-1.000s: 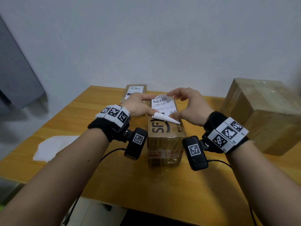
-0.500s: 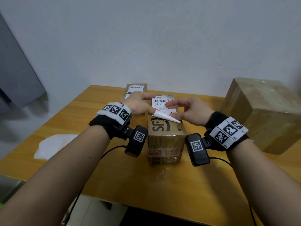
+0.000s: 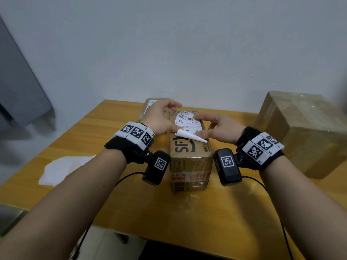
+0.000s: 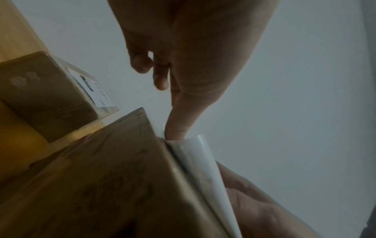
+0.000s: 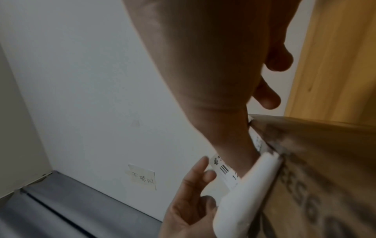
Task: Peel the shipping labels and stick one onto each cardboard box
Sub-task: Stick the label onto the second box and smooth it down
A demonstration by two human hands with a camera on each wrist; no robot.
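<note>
Both hands work on top of the middle box [image 3: 190, 156], where the shipping label [image 3: 188, 121] lies partly stuck, its near edge curled up in a white roll [image 3: 189, 135]. Left hand [image 3: 161, 119] presses its thumb on the label's left edge beside the roll, the other fingers loosely spread and lifted; half a second ago its forefinger lay across the label's far edge, and now it hovers clear of it. Right hand [image 3: 218, 127] lies flat-fingered, the forefinger stretched over the label's right side by the barcode and the thumb touching the roll's right end; it has slid left and flattened since a second ago, when it arched above the label. Neither hand grips anything.

That box stands on the wooden counter [image 3: 169, 212]. Behind the left hand a smaller box [image 3: 150, 106] already bears a label. A large box [image 3: 304, 132] sits at the right, and white backing paper [image 3: 62, 169] lies near the counter's left edge.
</note>
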